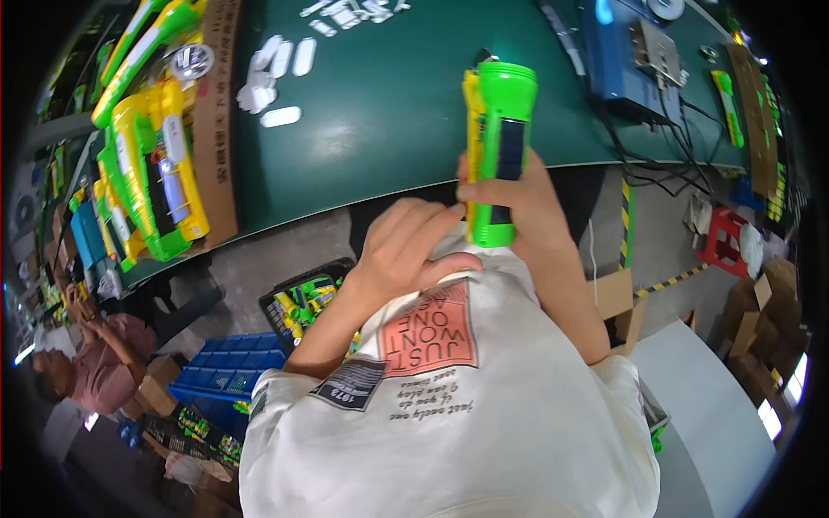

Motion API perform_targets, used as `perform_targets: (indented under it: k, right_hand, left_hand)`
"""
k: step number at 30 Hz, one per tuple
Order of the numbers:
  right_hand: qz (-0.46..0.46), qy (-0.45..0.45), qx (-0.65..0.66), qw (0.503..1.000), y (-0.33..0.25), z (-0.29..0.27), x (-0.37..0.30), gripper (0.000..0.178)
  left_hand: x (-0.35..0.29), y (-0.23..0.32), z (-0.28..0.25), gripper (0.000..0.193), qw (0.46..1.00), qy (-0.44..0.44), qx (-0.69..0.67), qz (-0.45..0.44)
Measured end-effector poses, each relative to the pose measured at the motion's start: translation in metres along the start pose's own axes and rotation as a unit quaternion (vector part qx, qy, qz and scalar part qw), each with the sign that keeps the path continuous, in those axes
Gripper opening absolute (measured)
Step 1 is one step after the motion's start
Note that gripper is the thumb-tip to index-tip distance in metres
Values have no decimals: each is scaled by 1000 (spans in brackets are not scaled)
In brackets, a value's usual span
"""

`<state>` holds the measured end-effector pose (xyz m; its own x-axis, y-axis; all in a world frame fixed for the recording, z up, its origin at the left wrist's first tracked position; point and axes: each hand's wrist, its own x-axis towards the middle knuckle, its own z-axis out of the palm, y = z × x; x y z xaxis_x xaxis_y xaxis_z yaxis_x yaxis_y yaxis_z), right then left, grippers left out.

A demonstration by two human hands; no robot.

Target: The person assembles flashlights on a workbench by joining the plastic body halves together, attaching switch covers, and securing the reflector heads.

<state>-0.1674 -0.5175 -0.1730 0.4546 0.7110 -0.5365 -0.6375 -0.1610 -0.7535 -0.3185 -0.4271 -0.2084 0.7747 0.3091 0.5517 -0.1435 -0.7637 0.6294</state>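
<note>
My right hand (534, 200) is wrapped around the lower half of a green and yellow flashlight (509, 142) held upright over the bench's near edge. A dark panel runs along the flashlight's body, and its wide green head points away from me. Fingers and thumb of my left hand (404, 246) are apart, and nothing shows in that hand. Its fingertips reach close to the yellow side of the flashlight's lower end; whether they touch it I cannot tell.
The green bench (363, 112) carries loose white plastic pieces (281, 60). On the left, a cardboard box (216, 129) adjoins several green and yellow flashlight housings (142, 164). A blue device (635, 69) with black cables is at right. Below are a parts crate (302, 302), blue bin (229, 367) and another person (108, 363).
</note>
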Motion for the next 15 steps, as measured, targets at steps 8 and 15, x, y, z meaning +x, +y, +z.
perform_targets:
  k: [8, 15]
  right_hand:
    - [-9, -28, 43, 999, 3, -11, 2, 42]
    - [-12, -11, 37, 999, 2, -7, -2, 39]
  left_hand:
    - [31, -89, -88, 19, 908, 15, 395, -143]
    - [43, -92, -103, 12, 910, -12, 384, -160]
